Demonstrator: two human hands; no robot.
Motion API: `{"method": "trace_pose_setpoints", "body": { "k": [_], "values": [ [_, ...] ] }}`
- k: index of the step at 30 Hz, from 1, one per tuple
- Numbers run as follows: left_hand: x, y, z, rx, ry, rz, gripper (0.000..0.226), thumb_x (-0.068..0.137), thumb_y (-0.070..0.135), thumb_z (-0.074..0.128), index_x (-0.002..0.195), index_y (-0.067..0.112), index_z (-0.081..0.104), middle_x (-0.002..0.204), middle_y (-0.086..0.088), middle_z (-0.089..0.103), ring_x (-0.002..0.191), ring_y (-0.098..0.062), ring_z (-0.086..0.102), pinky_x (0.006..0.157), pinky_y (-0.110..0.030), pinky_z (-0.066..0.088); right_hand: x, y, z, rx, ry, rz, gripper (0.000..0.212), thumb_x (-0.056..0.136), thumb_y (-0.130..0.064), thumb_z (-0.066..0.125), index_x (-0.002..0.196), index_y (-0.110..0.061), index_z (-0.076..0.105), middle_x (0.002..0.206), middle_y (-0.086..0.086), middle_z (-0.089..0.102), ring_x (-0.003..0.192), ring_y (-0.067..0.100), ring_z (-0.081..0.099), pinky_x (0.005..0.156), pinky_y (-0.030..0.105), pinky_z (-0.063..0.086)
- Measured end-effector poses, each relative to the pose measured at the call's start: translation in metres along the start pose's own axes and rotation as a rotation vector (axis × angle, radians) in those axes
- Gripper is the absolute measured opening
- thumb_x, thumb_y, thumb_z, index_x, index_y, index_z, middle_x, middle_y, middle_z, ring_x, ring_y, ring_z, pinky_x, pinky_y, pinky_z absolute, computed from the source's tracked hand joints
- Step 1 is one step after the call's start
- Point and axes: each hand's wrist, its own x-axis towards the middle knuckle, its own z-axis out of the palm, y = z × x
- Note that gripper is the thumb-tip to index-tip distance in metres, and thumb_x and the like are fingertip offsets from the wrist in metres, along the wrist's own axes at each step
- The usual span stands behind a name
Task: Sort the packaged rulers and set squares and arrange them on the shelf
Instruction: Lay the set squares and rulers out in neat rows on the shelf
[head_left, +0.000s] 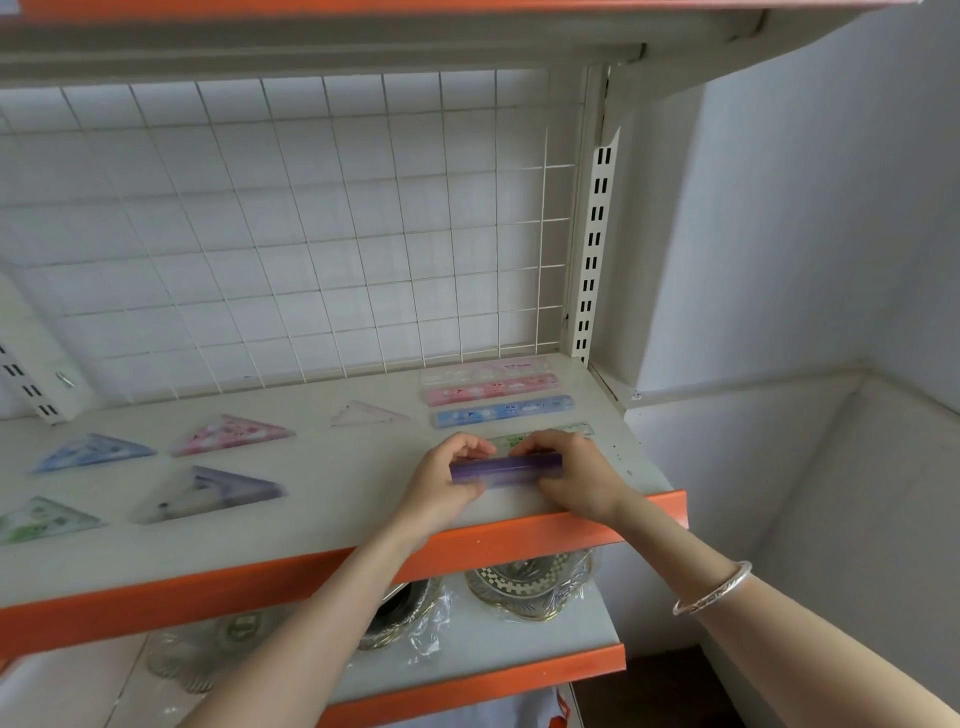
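Both hands hold a purple packaged ruler (506, 466) just above the shelf (311, 530), near its front right. My left hand (447, 480) pinches its left end and my right hand (571, 475) grips its right end. Behind it lie a green ruler (550, 434), a blue ruler (504, 410), a pink ruler (491, 389) and a pale pink ruler (485, 371) in a row of parallel strips. To the left lie set squares: clear pink (366, 415), pink (228, 434), blue (93, 452), purple (213, 493) and green (41, 519).
A white wire grid (291, 223) backs the shelf, with slotted uprights (592, 249) at the right. An orange lip (260, 577) edges the shelf front. Wrapped metal trays (530, 584) sit on the lower shelf. A wall (805, 234) stands close on the right.
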Motion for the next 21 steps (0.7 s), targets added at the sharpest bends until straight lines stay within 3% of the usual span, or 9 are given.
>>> {"method": "trace_pose_setpoints", "body": {
  "k": [7,11,14,18,21],
  "values": [
    [-0.003,-0.001,-0.002,0.028,-0.025,-0.009,0.045,0.075,-0.014,0.056,0.089,0.028,0.060,0.099,0.009,0.062,0.095,-0.003,0.053,0.080,-0.002,0.036,-0.002,0.004,-0.009,0.021,-0.038,0.012,0.048,0.066,0.011,0.051,0.097,-0.023,0.065,0.097,-0.007,0.065,0.094,0.009,0.059,0.083,0.006,0.040],
    [-0.005,-0.001,0.000,0.050,-0.038,0.015,0.044,0.076,-0.014,0.054,0.092,0.027,0.060,0.100,0.008,0.062,0.097,-0.003,0.054,0.082,-0.003,0.036,-0.004,0.003,-0.005,-0.004,-0.034,-0.018,0.045,0.065,0.009,0.052,0.099,-0.017,0.068,0.098,-0.003,0.067,0.095,0.013,0.060,0.086,0.017,0.044],
    [-0.006,-0.002,0.001,0.055,-0.057,0.029,0.041,0.077,-0.013,0.055,0.094,0.024,0.059,0.100,0.006,0.060,0.097,-0.004,0.054,0.085,-0.006,0.036,-0.004,0.003,-0.003,-0.032,-0.049,-0.036,0.044,0.064,0.005,0.052,0.098,-0.018,0.068,0.097,-0.003,0.067,0.095,0.014,0.060,0.089,0.027,0.046],
    [-0.003,-0.003,-0.005,0.040,-0.097,-0.009,0.041,0.079,-0.012,0.059,0.094,0.026,0.059,0.100,0.008,0.060,0.097,-0.004,0.054,0.089,-0.014,0.039,-0.004,0.000,-0.008,-0.014,-0.060,-0.042,0.042,0.066,0.008,0.055,0.097,-0.020,0.064,0.098,-0.002,0.066,0.094,0.015,0.059,0.087,0.023,0.045],
    [0.004,0.004,-0.012,-0.043,-0.143,-0.126,0.038,0.081,-0.014,0.060,0.095,0.021,0.059,0.101,0.001,0.060,0.099,-0.014,0.054,0.092,-0.024,0.041,-0.003,-0.001,-0.010,-0.103,-0.075,-0.092,0.043,0.064,-0.006,0.067,0.104,-0.022,0.061,0.103,0.000,0.059,0.098,0.015,0.053,0.088,0.023,0.043]
  ]
}}
